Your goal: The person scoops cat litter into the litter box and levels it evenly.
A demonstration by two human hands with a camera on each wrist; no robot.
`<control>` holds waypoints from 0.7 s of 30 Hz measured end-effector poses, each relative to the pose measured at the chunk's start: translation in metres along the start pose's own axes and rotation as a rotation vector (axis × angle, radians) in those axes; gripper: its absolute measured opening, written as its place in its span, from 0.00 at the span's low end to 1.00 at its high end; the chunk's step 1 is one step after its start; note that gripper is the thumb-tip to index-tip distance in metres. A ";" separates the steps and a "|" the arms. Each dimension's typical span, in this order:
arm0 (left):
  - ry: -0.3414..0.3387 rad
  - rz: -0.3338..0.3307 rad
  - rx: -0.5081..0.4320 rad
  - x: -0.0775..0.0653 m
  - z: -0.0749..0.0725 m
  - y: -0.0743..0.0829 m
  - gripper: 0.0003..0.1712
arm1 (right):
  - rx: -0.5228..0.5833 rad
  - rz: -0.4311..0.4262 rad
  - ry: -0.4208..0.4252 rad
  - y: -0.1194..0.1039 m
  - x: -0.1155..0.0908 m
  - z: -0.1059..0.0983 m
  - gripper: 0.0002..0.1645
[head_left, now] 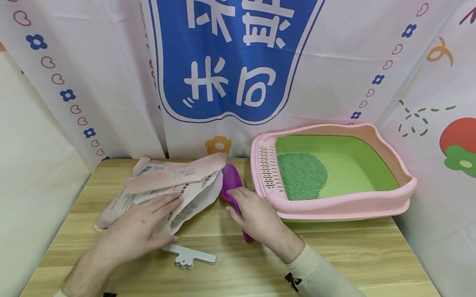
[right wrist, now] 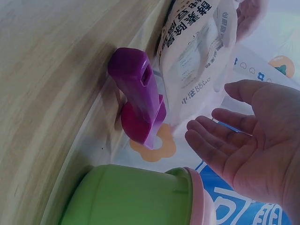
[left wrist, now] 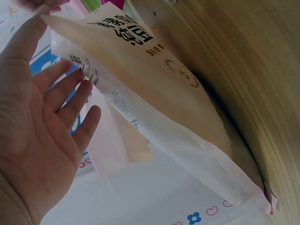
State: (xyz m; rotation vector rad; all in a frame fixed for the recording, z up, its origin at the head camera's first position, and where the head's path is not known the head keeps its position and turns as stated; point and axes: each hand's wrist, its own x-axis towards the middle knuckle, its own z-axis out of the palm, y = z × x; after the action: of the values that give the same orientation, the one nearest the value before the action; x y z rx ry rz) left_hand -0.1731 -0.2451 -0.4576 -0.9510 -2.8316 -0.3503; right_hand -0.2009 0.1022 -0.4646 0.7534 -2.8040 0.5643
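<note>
A pink-and-white printed bag (head_left: 175, 176) lies on the left of the wooden table, its mouth gaping toward the right. My left hand (head_left: 141, 227) is over its near side with fingers extended, the thumb close to the bag's edge in the left wrist view. Right of the bag lies a purple scoop (head_left: 231, 175), its handle (right wrist: 136, 84) toward the front edge. Above that handle hovers my right hand (head_left: 262, 219), its fingers loosely extended and apart from the scoop in the right wrist view. A light grey bag clip (head_left: 189, 255) lies just in front of my left hand.
A pink-rimmed green litter box (head_left: 338, 206) stands at the right, close beside my right hand. Green granules (head_left: 304, 174) are heaped at its left end, by a slotted pink panel (head_left: 269, 167). A printed curtain (head_left: 338, 49) hangs behind the table.
</note>
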 end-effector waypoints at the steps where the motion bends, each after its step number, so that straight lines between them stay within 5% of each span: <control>1: 0.000 0.010 -0.001 -0.001 0.000 0.000 0.58 | 0.003 0.002 -0.002 0.000 0.000 0.000 0.26; 10: 0.049 0.116 0.075 -0.004 0.005 -0.001 0.55 | 0.004 0.003 -0.008 0.001 0.001 0.001 0.25; 15: 0.074 0.097 0.081 -0.001 0.011 0.000 0.54 | 0.000 -0.001 -0.002 0.001 0.001 0.000 0.25; 21: -0.004 0.057 0.110 -0.001 0.019 0.005 0.49 | -0.007 0.000 -0.008 0.002 0.000 0.000 0.25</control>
State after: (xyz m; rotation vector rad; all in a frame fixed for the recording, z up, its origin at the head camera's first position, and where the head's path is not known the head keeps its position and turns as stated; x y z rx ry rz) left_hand -0.1705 -0.2370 -0.4748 -1.0082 -2.7878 -0.1839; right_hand -0.2021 0.1035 -0.4654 0.7562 -2.8114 0.5531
